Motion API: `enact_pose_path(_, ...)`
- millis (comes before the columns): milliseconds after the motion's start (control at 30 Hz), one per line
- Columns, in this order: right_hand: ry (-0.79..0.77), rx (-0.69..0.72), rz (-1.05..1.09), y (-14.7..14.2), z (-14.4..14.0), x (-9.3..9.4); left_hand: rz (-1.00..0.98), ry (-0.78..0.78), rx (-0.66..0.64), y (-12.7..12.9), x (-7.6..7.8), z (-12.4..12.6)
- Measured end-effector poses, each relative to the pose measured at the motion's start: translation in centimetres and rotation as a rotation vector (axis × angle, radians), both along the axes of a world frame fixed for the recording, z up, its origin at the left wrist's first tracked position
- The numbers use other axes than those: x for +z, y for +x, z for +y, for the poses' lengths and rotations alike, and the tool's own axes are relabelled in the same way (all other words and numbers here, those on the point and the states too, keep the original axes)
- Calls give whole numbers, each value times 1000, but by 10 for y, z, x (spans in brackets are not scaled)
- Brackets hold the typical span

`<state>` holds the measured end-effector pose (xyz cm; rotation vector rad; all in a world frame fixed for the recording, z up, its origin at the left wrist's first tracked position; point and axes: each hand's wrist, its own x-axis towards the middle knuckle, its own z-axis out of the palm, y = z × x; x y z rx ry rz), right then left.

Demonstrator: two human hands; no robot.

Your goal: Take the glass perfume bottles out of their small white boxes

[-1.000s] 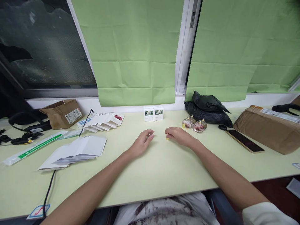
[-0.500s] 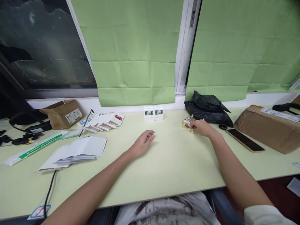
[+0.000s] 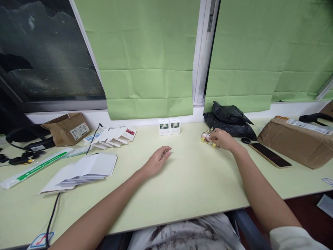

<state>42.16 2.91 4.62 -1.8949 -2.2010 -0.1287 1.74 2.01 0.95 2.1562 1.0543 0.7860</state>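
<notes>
**Right hand on the little bottles at the far side of the table**

Head view: the right hand [image 3: 221, 139] is stretched out to the far right of centre, fingers curled down over the small glass bottles [image 3: 206, 137] with yellow caps. It covers one of them, though whether it is properly clenched I cannot tell. Those bottles sit just in front of the black bag [image 3: 230, 119] by the window ledge. The left hand [image 3: 157, 160] lies near the middle of the pale green table [image 3: 182, 187], loosely open, holding nothing. Two small white boxes [image 3: 169, 126] stand side by side at the far edge. A phone [image 3: 270, 155] lies right of the bottles, a brown parcel [image 3: 296, 140] beyond it. White folded cards [image 3: 85, 168] lie to the left.
</notes>
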Motion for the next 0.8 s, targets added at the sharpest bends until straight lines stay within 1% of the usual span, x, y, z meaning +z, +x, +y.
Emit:
enact_pose_path(67, -6, 2, 32, 0, -5, 7, 1, 5, 5, 0, -1, 0)
enact_pose_path(200, -208, -61, 59, 0, -15, 11, 11, 11, 6, 0, -2, 0)
enact_pose_path(267, -273, -117, 58, -2, -19, 11, 15, 16, 3, 1, -3, 0)
enact_pose_path(433, -337, -202, 59, -10, -20, 10, 28, 31, 3, 1, -2, -1)
enact_pose_path(667, -481, -290, 175, -18, -12, -7, 48, 36, -20, 0, -2, -1)
enact_pose_path(733, -492, -297, 201, -15, -12, -7, 57, 36, -29, 0, -1, -1)
enact_pose_path(800, -484, -301, 229, -9, -14, -1, 61, 43, -37, 0, 0, -2)
